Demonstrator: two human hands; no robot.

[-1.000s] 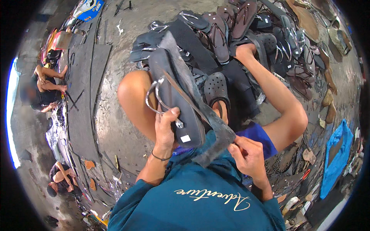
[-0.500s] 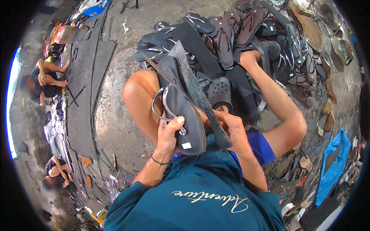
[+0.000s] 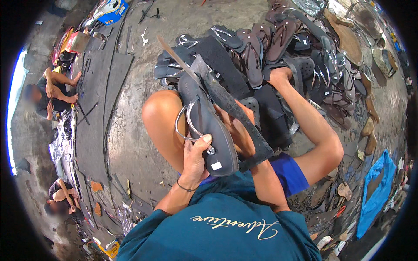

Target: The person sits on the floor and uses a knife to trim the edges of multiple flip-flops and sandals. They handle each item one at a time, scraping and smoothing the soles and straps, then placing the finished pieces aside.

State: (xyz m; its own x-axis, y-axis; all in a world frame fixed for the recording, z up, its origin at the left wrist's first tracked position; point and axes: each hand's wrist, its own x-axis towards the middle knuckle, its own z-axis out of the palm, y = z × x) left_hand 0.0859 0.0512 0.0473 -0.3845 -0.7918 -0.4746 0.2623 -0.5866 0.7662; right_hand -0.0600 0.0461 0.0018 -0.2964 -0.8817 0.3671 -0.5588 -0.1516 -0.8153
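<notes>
My left hand [image 3: 194, 158] grips a dark flip-flop [image 3: 210, 119] near the heel, thumb on top. The flip-flop has silvery straps and a small white label on its heel. A strip of black rubber [image 3: 261, 145] slants along its right side, touching or close to the sole's edge. Between flip-flop and strip, my right hand [image 3: 238, 132] shows in part, its fingers largely hidden. From there a long thin knife [image 3: 176, 53] points up and left past the toe end; its handle is out of sight.
Many flip-flops [image 3: 251, 52] and a clog [image 3: 306, 66] lie in a pile ahead, around my right foot. Flat dark rubber sheets [image 3: 93, 117] cover the floor at left. Two other people sit at the far left. A blue plastic sheet [image 3: 376, 191] lies at right.
My right hand has moved up and inward between the flip-flop and the rubber strip. The knife has slid up and left, and more of it sticks out beyond the toe.
</notes>
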